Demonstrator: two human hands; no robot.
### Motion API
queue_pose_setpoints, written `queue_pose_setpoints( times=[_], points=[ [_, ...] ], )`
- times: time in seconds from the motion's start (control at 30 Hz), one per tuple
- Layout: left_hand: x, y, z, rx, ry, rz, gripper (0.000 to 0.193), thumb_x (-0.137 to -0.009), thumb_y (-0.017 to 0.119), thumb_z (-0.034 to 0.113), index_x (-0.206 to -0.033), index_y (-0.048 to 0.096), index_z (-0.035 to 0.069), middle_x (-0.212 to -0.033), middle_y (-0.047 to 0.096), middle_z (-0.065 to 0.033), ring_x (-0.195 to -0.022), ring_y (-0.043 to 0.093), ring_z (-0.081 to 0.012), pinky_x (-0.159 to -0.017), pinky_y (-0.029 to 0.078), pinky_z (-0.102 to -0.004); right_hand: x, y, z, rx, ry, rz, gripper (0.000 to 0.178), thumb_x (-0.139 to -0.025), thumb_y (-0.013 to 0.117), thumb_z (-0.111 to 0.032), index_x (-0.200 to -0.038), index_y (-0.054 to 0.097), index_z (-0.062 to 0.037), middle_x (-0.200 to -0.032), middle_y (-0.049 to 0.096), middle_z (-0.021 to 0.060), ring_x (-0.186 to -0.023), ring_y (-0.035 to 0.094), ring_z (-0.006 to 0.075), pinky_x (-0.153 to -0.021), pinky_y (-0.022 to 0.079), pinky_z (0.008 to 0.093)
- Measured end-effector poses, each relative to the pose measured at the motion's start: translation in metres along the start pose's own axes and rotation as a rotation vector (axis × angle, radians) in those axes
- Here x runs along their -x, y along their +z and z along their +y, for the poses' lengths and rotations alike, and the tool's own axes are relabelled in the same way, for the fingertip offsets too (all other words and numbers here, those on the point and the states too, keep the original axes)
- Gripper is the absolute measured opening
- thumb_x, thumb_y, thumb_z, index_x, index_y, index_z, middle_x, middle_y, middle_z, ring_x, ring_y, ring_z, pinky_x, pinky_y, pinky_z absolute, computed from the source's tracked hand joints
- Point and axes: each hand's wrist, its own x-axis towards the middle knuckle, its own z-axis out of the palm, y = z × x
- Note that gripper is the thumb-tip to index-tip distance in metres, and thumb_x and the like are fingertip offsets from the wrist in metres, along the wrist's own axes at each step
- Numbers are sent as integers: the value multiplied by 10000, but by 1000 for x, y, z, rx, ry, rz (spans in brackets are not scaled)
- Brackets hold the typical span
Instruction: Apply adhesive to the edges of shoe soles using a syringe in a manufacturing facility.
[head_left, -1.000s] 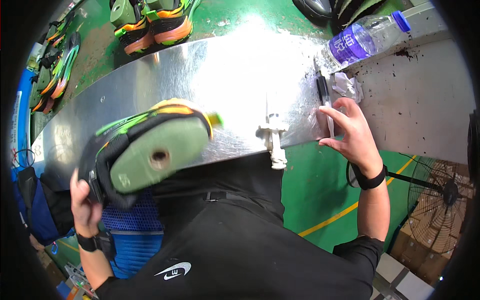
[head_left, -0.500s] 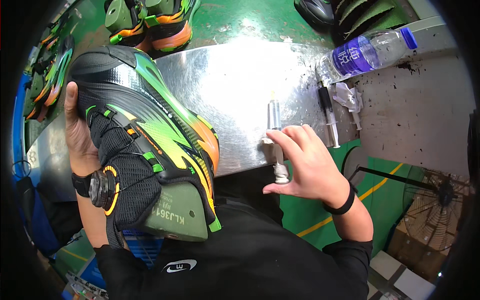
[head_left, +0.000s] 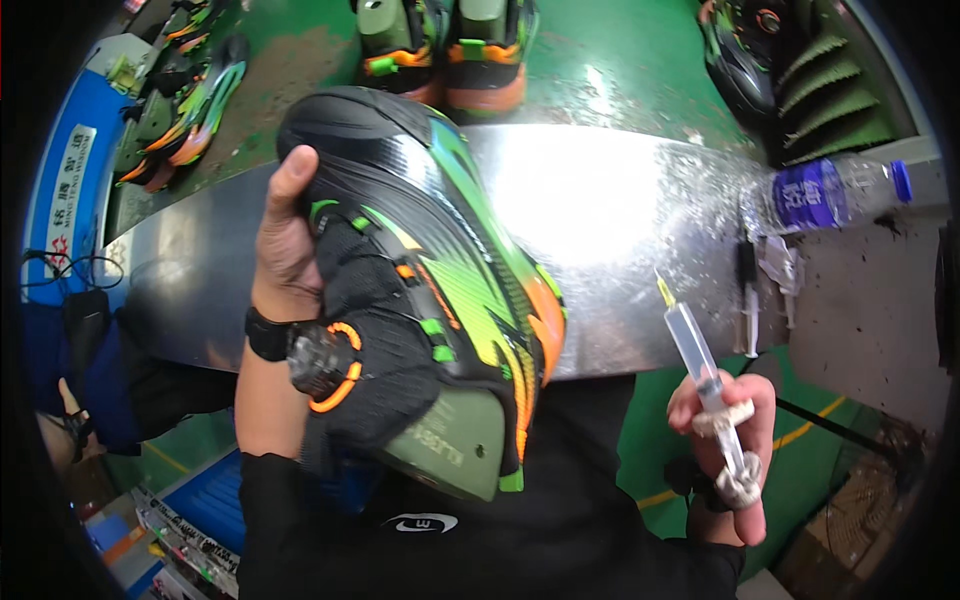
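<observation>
My left hand [head_left: 285, 250] is wrapped round the forefoot of a black running shoe [head_left: 470, 290] with green, yellow and orange panels, its thumb on the upper. The shoe is tilted, toe away from me, and a green shoe last [head_left: 450, 440] fills its heel opening. To the right of it, my right hand [head_left: 755, 410] is closed on a syringe [head_left: 692, 342] of clear liquid. White wrapping covers the syringe's flange and plunger end. Its yellow needle hub points up and left, apart from the shoe.
A metal worktop [head_left: 210, 300] lies beneath the shoe. A water bottle [head_left: 820, 195], a dark-filled syringe [head_left: 748, 290] and a white-wrapped syringe [head_left: 785, 270] lie at right. More shoes [head_left: 490, 60] stand at the back, others [head_left: 185, 120] at far left. A dark shoe [head_left: 740, 60] stands at back right.
My right hand has turned and drawn back toward me with the syringe, whose needle now leans left. The whole view has swung, so the shoe and worktop appear farther right.
</observation>
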Motion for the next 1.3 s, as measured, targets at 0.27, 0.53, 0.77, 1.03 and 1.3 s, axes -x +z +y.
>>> queue_pose_setpoints(
  times=[0.27, 0.53, 0.77, 1.03, 1.3],
  points=[
    [13, -1, 8, 17, 42, 15, 485, -789, 650, 264, -1150, 541, -41, -1082, 623, -171, -958, 629, -287, -868, 503, -417, -52, 48, 15, -236, -31, 45, 759, -741, 530, -711, -1152, 455, -78, -936, 613, 179, -862, 533, 263, -895, 335, 414],
    [21, -9, 16, -94, 103, -19, 572, -726, 688, 195, -1225, 487, 1, -1115, 600, -145, -982, 616, -271, -868, 508, -395, -86, 61, 20, -330, -27, -27, 706, -799, 524, -657, -1165, 484, -54, -956, 601, 194, -879, 486, 253, -864, 347, 408],
    [24, -9, 13, -140, 128, 72, 658, -649, 715, 219, -1226, 480, 8, -1097, 588, -116, -980, 595, -241, -867, 488, -367, -99, 55, 28, -340, -36, -108, 727, -786, 549, -654, -1187, 477, -52, -978, 599, 209, -885, 471, 250, -844, 335, 399],
    [29, -7, 15, -267, 116, 93, 662, -640, 704, 226, -1221, 477, 4, -1097, 579, -110, -973, 585, -230, -857, 475, -348, -102, 54, 35, -380, -58, -128, 866, -675, 666, -669, -1238, 458, -44, -1027, 599, 220, -947, 464, 255, -887, 303, 417],
    [29, -12, 13, -193, 174, 52, 654, -678, 688, 230, -1250, 458, 9, -1125, 577, -122, -992, 587, -242, -866, 478, -359, -92, 56, 31, -320, -37, -111, 901, -638, 699, -668, -1230, 480, -25, -1032, 613, 227, -916, 477, 235, -857, 318, 360]
  ],
)
